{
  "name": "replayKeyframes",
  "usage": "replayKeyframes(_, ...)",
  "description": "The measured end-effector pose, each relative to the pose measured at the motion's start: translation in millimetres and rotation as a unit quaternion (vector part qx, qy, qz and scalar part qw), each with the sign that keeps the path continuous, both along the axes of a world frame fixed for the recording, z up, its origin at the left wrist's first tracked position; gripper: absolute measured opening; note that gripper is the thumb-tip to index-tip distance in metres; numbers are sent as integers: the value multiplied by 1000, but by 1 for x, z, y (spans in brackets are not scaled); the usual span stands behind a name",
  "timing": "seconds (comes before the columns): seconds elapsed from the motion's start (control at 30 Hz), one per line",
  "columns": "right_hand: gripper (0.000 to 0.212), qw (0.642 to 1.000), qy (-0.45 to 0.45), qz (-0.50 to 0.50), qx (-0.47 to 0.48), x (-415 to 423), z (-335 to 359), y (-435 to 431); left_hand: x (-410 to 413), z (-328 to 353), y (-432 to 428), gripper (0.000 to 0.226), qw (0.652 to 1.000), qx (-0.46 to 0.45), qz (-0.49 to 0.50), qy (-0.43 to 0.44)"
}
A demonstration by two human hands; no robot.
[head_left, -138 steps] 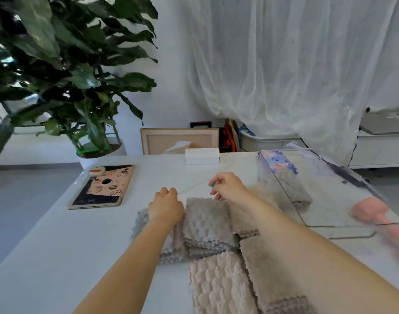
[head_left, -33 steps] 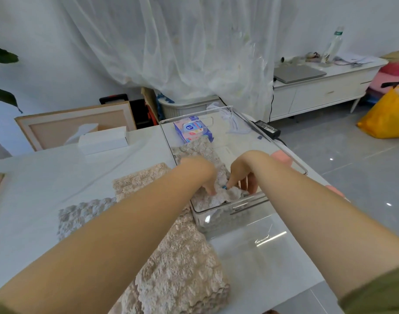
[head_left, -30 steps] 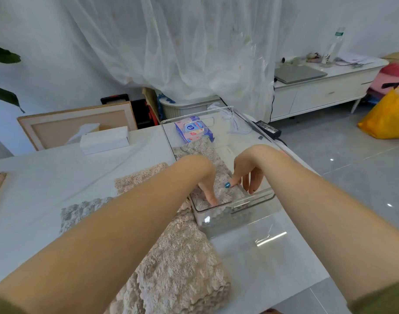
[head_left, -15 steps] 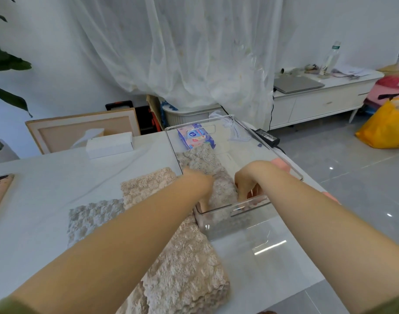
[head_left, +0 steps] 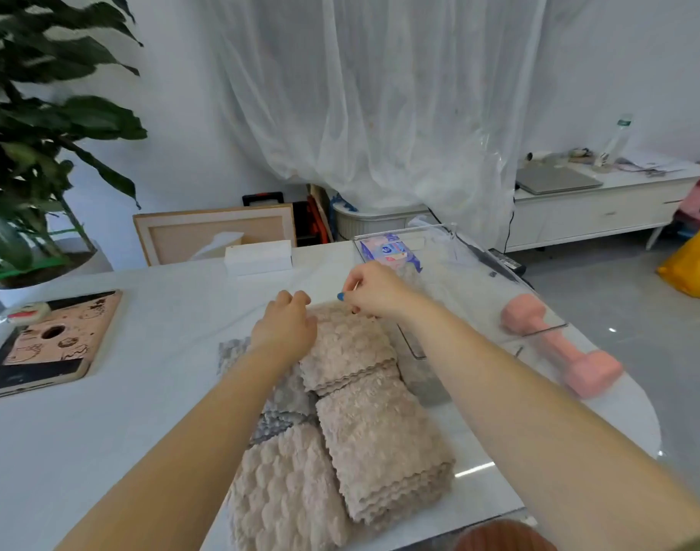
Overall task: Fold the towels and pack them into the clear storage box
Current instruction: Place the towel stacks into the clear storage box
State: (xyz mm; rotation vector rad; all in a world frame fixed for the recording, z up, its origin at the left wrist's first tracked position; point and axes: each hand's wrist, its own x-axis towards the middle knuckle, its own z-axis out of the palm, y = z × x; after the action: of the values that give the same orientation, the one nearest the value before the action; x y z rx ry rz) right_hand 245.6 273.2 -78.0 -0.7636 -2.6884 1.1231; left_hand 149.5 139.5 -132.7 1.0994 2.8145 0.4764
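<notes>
Beige bobbled plush towel [head_left: 348, 347] flat on the white table [head_left: 141, 391], far edge pinched in curled fingers of left hand [head_left: 287, 326] and right hand [head_left: 376, 290], overlapping a grey towel [head_left: 285, 397], folded beige stack [head_left: 384, 443] nearer, rigid clear storage box [head_left: 400, 233] just right, pink dumbbell [head_left: 559, 351] beyond.

White tabletop [head_left: 141, 411] with a rounded right end. At the left lies a tablet [head_left: 42, 344] in a cartoon-printed case, with a small white and red object [head_left: 28, 312] just beside its far corner. A white tissue box [head_left: 258, 256] sits at the far edge. In the middle, folded beige towels [head_left: 384, 443] overlap a grey towel [head_left: 233, 351]. Just right of them stands a clear storage box [head_left: 400, 232], and a pink dumbbell [head_left: 559, 344] lies beside its right wall.
</notes>
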Motion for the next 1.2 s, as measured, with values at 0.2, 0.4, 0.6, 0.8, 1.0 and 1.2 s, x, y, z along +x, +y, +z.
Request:
replayKeyframes(0.2,8,983,-121,75,-114,-42,-56,-78,-42,-29,-80,70,928,27,297,-224)
replayKeyframes(0.4,17,984,-171,42,-41,-50,-83,-98,-44,-49,-113,71,782,178,302,-515)
replayKeyframes(0.6,16,987,-143,32,-63,-44,-83,-100,-30,-38,-110,30,713,223,247,-617)
replayKeyframes(0.8,19,987,45,-15,-155,-45,-66,-102,-53,-8,-112,47,754,299,214,-545)
replayKeyframes(1.0,64,969,205,-80,-111,-53,-24,-78,-51,67,-84,32,764,391,121,-499)
replayKeyframes(1.2,66,880,167,-26,-444,-17,13,12,-25,85,5,47,707,419,47,-568)
